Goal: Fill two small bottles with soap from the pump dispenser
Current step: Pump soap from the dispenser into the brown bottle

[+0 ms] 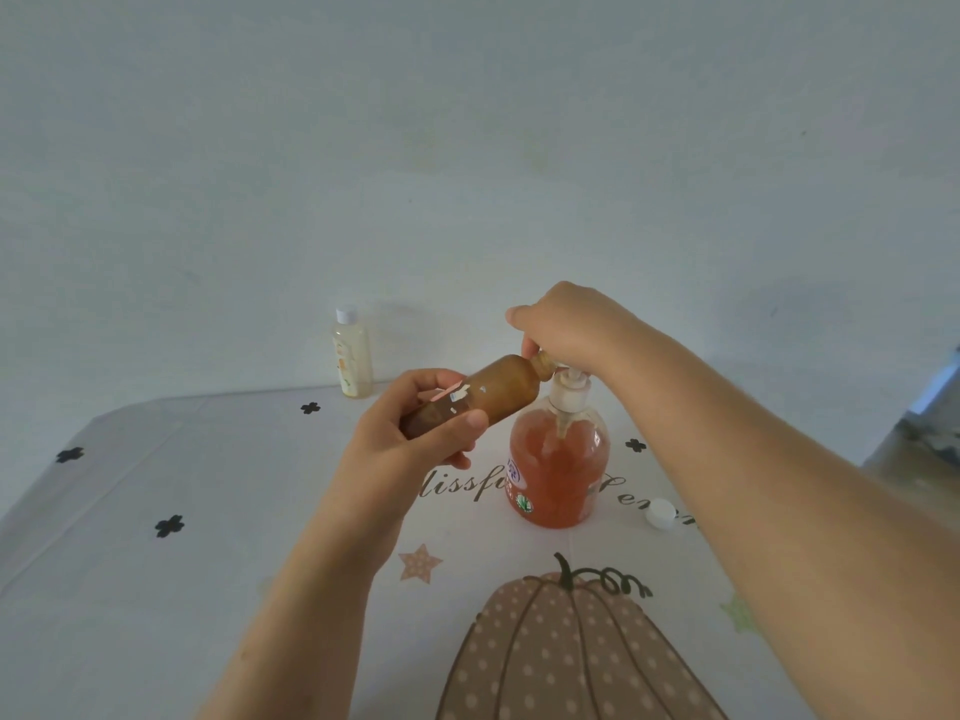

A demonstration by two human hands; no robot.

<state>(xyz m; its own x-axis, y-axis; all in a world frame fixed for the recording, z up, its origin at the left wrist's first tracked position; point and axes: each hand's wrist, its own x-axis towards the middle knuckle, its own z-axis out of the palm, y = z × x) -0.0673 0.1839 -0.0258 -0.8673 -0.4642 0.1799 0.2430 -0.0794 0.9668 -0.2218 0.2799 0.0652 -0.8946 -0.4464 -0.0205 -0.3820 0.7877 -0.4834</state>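
My left hand point(415, 428) grips a small brown bottle point(501, 389) and holds it tilted, its open neck up against the spout of the pump dispenser point(561, 459). The dispenser is a clear bottle of orange soap with a white pump and stands on the table. Over the pump head lies my right hand point(566, 330), fingers curled down around it, hiding the spout and the bottle's mouth. A second small bottle point(352, 356), pale yellow with a white cap, stands upright at the table's far edge by the wall. A loose white cap point(661, 513) lies to the right of the dispenser.
The table point(156, 589) wears a light cloth printed with black clovers, a star, lettering and a big pumpkin near the front. A plain wall rises right behind the far edge. Some dark furniture shows at the far right.
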